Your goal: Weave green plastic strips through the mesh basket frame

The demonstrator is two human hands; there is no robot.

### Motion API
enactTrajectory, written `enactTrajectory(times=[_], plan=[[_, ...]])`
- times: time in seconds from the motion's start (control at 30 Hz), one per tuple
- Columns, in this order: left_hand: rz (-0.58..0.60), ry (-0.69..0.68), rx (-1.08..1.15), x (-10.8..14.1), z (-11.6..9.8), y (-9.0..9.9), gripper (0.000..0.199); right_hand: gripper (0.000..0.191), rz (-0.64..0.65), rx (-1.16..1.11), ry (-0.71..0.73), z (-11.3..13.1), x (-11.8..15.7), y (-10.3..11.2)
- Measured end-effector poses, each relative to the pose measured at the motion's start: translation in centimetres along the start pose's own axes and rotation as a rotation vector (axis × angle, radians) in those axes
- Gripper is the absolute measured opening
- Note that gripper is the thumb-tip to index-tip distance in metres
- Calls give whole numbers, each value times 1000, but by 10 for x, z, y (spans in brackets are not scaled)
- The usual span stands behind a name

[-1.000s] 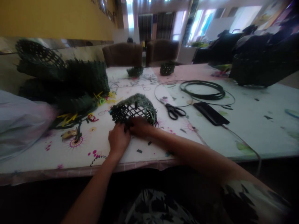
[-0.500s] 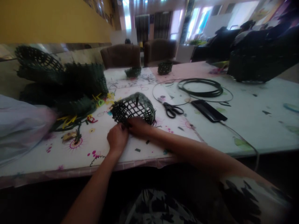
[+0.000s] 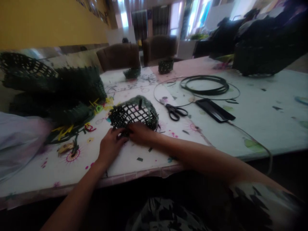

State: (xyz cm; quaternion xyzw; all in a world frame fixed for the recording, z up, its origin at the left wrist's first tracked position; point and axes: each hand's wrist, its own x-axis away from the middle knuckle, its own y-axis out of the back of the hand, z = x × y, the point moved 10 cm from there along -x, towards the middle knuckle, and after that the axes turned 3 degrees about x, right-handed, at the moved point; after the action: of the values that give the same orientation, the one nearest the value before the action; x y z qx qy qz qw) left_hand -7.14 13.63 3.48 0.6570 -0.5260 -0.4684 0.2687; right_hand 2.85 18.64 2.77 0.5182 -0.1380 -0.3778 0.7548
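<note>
A dark green woven basket [image 3: 150, 112] lies tipped on the table in front of me, its open lattice facing me. My left hand [image 3: 111, 142] is at its near left rim, thumb and fingers curved round the edge strips with a gap between them. Against the near rim, right beside it, my right hand [image 3: 138, 132] is closed on the basket; its fingertips are hidden. Black-handled scissors [image 3: 176, 112] lie to the right of the basket.
Right of the scissors are a coil of green strip [image 3: 204, 85] and a phone [image 3: 214, 110] with a cable. Stacked green baskets [image 3: 79, 83] stand at left by a white plastic bag [image 3: 21, 141]. A large dark basket [image 3: 255, 57] stands back right. Strip scraps dot the tablecloth.
My left hand has shifted left along the rim and its fingers have opened from a closed grip. The right hand stays at the rim. The view has turned slightly.
</note>
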Motion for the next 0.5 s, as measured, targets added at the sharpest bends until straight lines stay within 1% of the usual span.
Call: enactTrajectory(times=[0.07, 0.13, 0.3, 0.4, 0.5], plan=[[59, 1, 87, -6, 4, -4, 33, 23, 4, -8, -1, 0, 0, 0], [84, 0, 140, -10, 3, -4, 28, 21, 16, -21, -6, -1, -1, 0], [114, 32, 206, -16, -4, -5, 9, 19, 16, -72, 20, 2, 0, 3], [119, 17, 239, -16, -6, -6, 6, 17, 29, -65, 16, 2, 0, 5], [114, -8, 240, -14, -4, -7, 7, 18, 56, -47, -34, -3, -2, 2]])
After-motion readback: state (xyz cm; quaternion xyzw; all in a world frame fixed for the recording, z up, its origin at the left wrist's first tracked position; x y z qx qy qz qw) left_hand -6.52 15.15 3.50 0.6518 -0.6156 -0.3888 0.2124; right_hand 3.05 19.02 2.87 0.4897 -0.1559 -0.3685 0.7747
